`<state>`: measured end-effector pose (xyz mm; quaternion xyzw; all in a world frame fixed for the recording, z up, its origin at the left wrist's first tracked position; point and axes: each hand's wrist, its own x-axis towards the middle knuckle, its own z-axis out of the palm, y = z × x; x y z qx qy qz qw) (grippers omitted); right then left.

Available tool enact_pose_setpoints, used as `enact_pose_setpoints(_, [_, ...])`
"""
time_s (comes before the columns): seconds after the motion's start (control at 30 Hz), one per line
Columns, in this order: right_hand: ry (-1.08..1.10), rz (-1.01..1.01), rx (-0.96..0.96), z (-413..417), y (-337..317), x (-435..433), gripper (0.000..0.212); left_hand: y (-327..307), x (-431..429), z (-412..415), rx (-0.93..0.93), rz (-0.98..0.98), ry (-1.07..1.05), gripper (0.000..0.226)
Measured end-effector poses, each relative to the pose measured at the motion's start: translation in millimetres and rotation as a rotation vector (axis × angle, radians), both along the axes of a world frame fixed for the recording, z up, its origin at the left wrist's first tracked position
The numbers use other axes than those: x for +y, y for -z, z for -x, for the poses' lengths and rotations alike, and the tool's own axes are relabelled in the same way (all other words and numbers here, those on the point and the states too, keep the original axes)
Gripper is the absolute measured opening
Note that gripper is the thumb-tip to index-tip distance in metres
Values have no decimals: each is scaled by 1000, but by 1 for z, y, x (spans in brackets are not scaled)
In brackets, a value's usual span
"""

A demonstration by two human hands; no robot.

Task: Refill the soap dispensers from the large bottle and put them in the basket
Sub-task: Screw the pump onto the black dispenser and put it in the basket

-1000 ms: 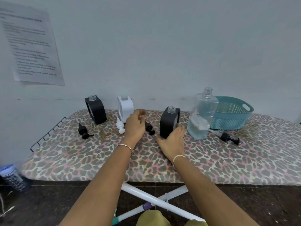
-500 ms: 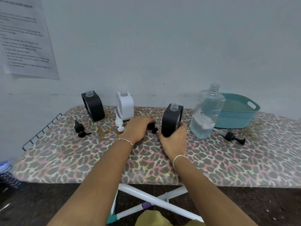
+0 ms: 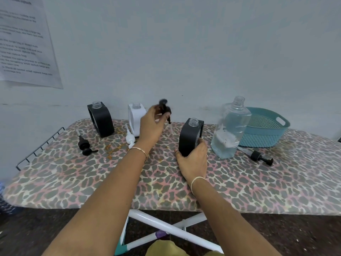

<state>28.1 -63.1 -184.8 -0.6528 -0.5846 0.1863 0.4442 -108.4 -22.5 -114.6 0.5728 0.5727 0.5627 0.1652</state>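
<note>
From the head view, the left hand (image 3: 153, 124) is hovering above the board (image 3: 276, 182), its fingers curled and pinching the raised black pump (image 3: 165, 109). The pump is blurred, so I cannot tell exactly how the fingers are lying on it. Just behind this hand the white dispenser (image 3: 136, 117) is standing upright with its neck open. The white pump (image 3: 130, 138) is lying on the cover beside the left wrist. Further out to that side, the far black dispenser (image 3: 101, 120) is standing open-necked, with the left black pump (image 3: 84, 145) lying in front of it.

The right hand (image 3: 193, 159) is resting on the cover and gripping the lower part of the middle black dispenser (image 3: 191, 135), thumb on one side and fingers wrapping round the other. That dispenser is standing upright, its clear neck uncapped, to the right of the raised pump and below it.

Just beyond the right hand's knuckles the large bottle (image 3: 230, 130) is standing uncapped, holding clear liquid in its lower part. The teal basket (image 3: 265, 133) is sitting behind the bottle, touching or nearly touching it. The right black pump (image 3: 258, 156) is lying on the cover in front of the basket, well apart from the right hand.

A printed sheet (image 3: 24, 43) is hanging on the wall far to the left.
</note>
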Motion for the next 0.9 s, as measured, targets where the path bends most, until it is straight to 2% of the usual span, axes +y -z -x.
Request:
enact_pose_setpoints(0.1, [1, -2, -2, 0, 0, 0, 84, -28, 7, -11, -292, -63, 36, 34])
enact_pose_setpoints(0.27, [-5, 11, 13, -1, 0, -1, 85, -55, 14, -28, -385, -173, 127, 28])
enact_pose_setpoints(0.47, [-3, 16, 9, -1, 0, 0, 87, -60, 18, -44, -352, -170, 149, 21])
enact_pose_setpoints(0.67, [-6, 17, 4, -1, 2, 0, 87, -49, 21, -56, -265, -70, 187, 28])
enact_pose_setpoints(0.8, [-11, 11, 2, -1, 3, 1, 88, -35, 18, -61, -140, 26, 235, 29])
enact_pose_setpoints(0.9, [-10, 8, -5, -1, 3, 1, 88, -21, 13, -61, 25, 108, 252, 31])
